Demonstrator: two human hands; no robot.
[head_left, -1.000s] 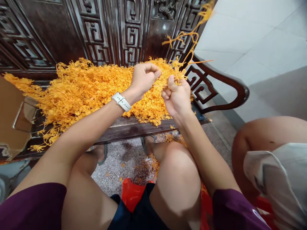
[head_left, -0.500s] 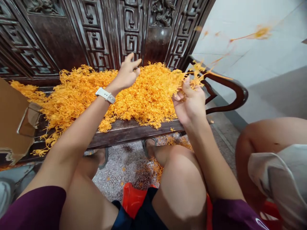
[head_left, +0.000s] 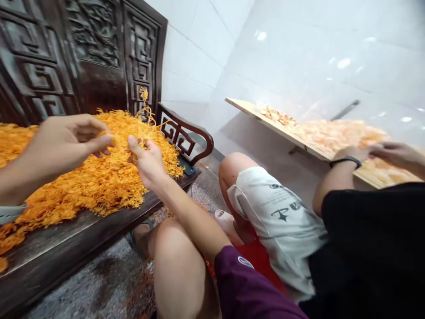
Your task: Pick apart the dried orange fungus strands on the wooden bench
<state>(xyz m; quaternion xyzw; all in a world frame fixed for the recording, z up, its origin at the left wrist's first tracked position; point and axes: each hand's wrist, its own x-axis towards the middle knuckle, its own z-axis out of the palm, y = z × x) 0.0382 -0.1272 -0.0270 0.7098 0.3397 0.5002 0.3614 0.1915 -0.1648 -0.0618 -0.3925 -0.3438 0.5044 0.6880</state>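
Observation:
A big heap of orange stringy pieces (head_left: 109, 177) covers the dark wooden bench (head_left: 83, 239). Over its middle is my left hand (head_left: 66, 139), thumb and fingers drawn together near a bit of orange; whether it grips that bit is hidden by blur. To its right my right hand (head_left: 148, 159) pinches orange strands, some of which rise above the fingers. A small gap lies between the two hands. A pale watch band (head_left: 12, 213) circles my left wrist.
The carved bench back stands behind the heap, with a curved armrest (head_left: 186, 137) at its right end. At right a person in white shorts (head_left: 279, 217) works at a wooden board (head_left: 282, 128) bearing pale orange pieces. Orange scraps lie on the speckled floor.
The view has swung right, bringing the other person and the board into sight. My left hand has come close to my right hand, its spread fingers now drawn together. My right hand still holds strands.

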